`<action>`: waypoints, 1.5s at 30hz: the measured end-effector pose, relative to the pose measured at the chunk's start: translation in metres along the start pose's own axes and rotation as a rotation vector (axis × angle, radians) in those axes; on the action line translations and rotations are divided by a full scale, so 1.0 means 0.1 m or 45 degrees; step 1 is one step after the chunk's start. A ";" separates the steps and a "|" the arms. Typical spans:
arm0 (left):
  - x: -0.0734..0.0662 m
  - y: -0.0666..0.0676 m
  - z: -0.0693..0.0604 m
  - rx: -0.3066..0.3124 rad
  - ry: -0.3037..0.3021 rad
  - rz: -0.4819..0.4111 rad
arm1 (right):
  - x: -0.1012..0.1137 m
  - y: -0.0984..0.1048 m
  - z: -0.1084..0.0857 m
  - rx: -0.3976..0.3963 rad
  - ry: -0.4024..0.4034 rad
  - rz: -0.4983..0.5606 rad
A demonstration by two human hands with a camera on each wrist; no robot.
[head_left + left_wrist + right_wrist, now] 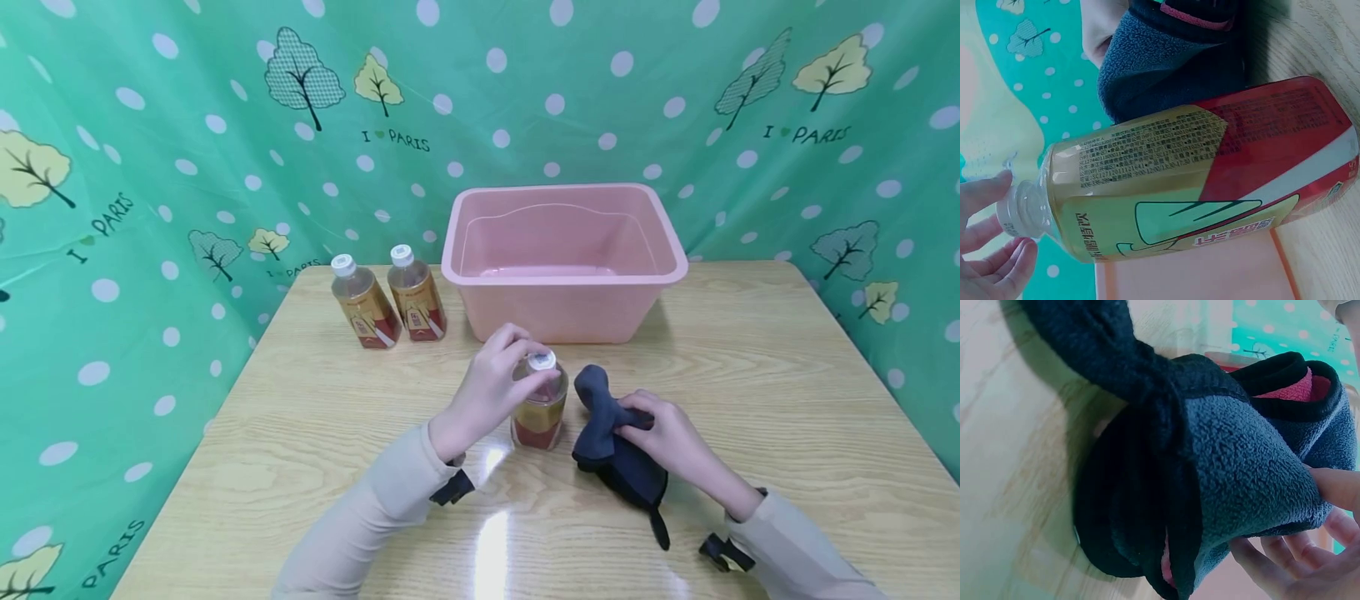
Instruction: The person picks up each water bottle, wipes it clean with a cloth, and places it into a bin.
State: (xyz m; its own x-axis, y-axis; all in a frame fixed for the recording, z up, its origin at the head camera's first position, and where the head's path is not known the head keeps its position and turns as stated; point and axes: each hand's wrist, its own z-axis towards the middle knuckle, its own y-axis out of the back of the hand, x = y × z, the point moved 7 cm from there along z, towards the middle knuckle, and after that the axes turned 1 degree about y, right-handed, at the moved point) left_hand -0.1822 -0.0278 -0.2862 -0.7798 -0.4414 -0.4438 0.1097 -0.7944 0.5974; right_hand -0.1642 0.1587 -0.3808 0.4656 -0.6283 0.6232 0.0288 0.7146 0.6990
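My left hand (pixel 495 383) pinches the white cap (pixel 542 361) of a bottle (pixel 538 417) with a gold and red label, standing upright on the table. In the left wrist view the fingers (pixel 991 250) lie around the neck of the bottle (pixel 1204 169). To its right, my right hand (pixel 667 433) pinches a dark blue-grey fleece cloth item (pixel 600 425) with black edging. The right wrist view shows that cloth item (pixel 1247 456) folded, pink lining at its openings, with thumb and fingers of the right hand (pixel 1310 550) on it.
Two similar bottles (pixel 366 304) (pixel 417 296) stand side by side at the back left of the wooden table (pixel 300 500). A pink plastic tub (pixel 555 312) is behind the hands, near the green dotted curtain (pixel 555 125).
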 end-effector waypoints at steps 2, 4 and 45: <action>0.00 0.01 0.00 0.019 -0.012 -0.016 | 0.00 0.00 0.00 -0.002 -0.001 -0.002; 0.00 0.01 0.00 0.045 -0.024 -0.034 | 0.00 0.01 0.00 -0.007 0.000 0.004; 0.01 0.03 -0.05 0.173 -0.140 -0.106 | 0.17 0.08 0.17 -0.032 0.017 0.081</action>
State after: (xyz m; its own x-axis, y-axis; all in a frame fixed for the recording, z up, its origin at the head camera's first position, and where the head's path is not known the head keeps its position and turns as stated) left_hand -0.1797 -0.0323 -0.2883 -0.8464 -0.3225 -0.4238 -0.0363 -0.7591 0.6500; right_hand -0.1717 0.1483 -0.3591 0.4789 -0.5774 0.6613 0.0208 0.7605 0.6490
